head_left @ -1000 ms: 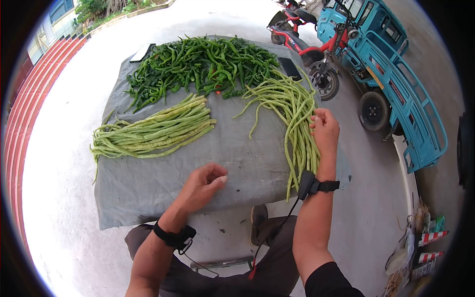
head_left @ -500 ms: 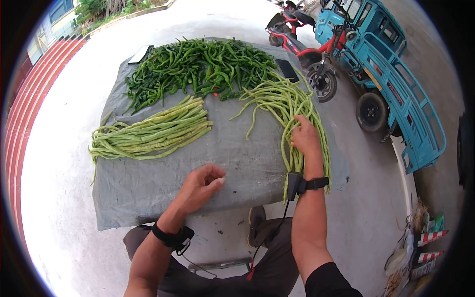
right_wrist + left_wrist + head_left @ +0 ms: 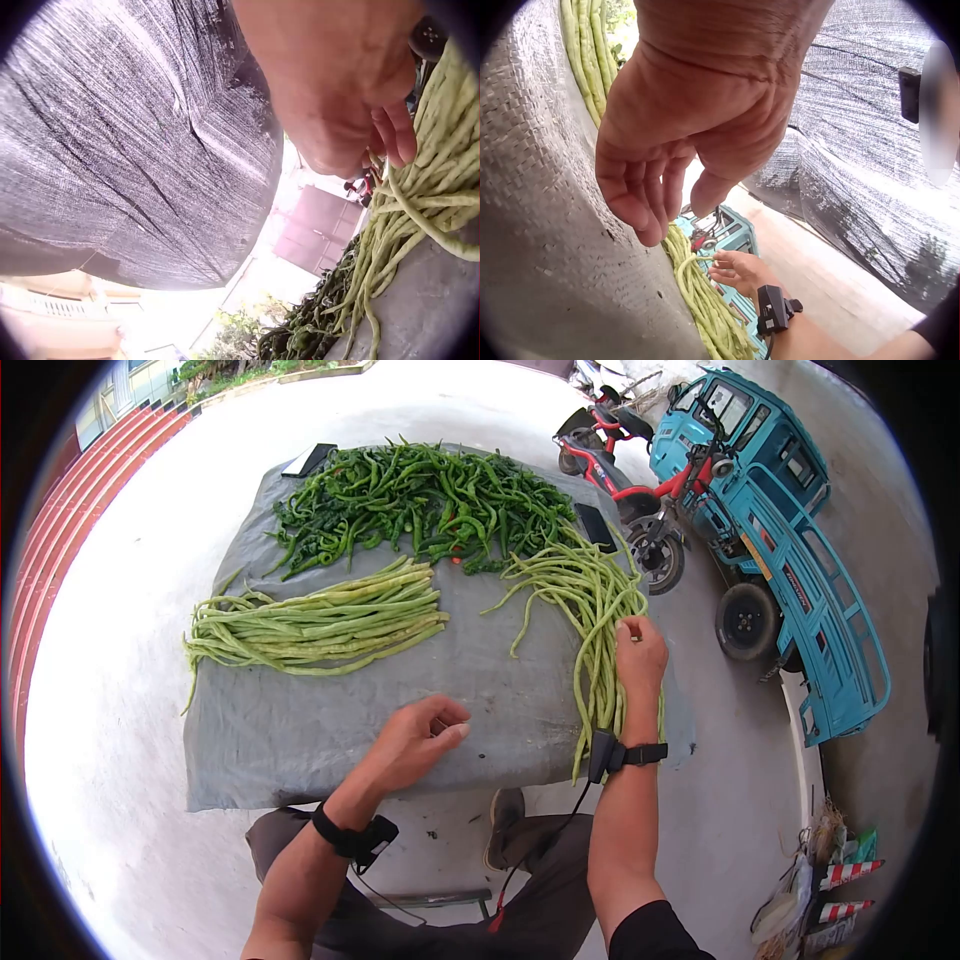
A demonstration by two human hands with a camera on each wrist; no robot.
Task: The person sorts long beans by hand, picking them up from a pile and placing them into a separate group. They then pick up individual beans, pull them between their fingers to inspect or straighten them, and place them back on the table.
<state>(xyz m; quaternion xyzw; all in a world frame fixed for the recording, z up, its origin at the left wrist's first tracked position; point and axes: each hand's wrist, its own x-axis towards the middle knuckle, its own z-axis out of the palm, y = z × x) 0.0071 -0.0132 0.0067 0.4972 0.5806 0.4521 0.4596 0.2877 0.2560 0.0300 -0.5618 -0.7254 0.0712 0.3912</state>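
At the right of the cloth-covered table lies a loose pile of long green beans (image 3: 590, 595). My right hand (image 3: 641, 652) is over its outer side, thumb and fingers pinching the end of one long bean (image 3: 401, 202). In the left wrist view that bean's tip shows at the fingertips of the right hand (image 3: 739, 271). My left hand (image 3: 415, 742) hovers near the table's front edge, fingers loosely bent, nothing in them. Beyond it on the left, a neater bundle of long beans (image 3: 320, 620) lies lengthwise.
A heap of green chili peppers (image 3: 430, 505) covers the back of the grey cloth (image 3: 340, 710). A dark phone (image 3: 597, 528) lies at the back right, and a white-and-black flat object (image 3: 308, 461) at the back left. A red scooter (image 3: 640, 490) and blue cargo tricycle (image 3: 800, 580) stand beyond the table.
My right hand went from the pile's outer edge inward over the beans, then slightly back outward, and now pinches a bean. My left hand has stayed almost still. The head view shifted a little.
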